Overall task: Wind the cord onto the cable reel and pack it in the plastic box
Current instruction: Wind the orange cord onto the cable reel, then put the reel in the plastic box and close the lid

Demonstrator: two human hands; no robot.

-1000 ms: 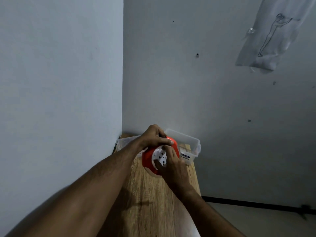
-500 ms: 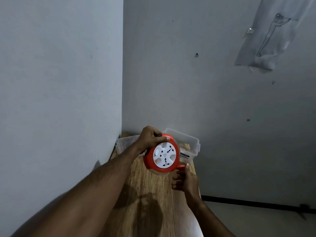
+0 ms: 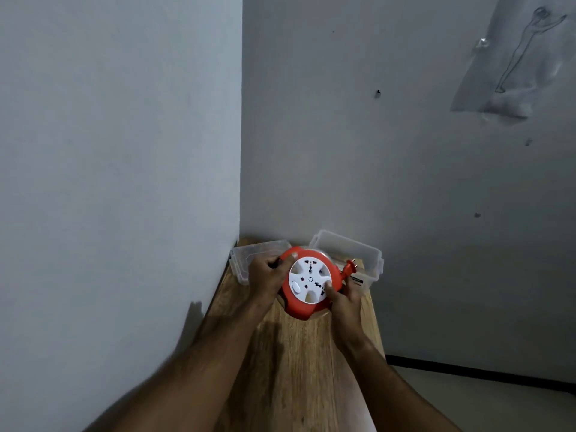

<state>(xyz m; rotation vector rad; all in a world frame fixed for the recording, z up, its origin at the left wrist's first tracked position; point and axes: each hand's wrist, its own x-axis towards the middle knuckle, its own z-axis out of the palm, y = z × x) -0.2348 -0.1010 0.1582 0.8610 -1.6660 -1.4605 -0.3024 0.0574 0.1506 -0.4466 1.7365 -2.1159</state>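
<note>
An orange cable reel point(image 3: 299, 308) with a white socket face point(image 3: 308, 279) is held above the wooden table. My left hand point(image 3: 265, 275) grips its upper left edge. My right hand point(image 3: 344, 299) holds its right side, thumb on the white face. The orange plug point(image 3: 349, 268) sticks out at the reel's upper right, just above my right hand. Behind it stands the clear plastic box point(image 3: 358, 251), uncovered. Little loose cord shows.
The clear lid point(image 3: 249, 255) lies to the left by the wall corner. The narrow wooden table point(image 3: 293, 363) is hemmed by walls at left and back; its right edge drops to the floor. A plastic sheet point(image 3: 511, 63) hangs on the back wall.
My right hand came back up from below the reel and took hold of its right side. The plug now shows at the upper right. The reel sits slightly lower and tilted.
</note>
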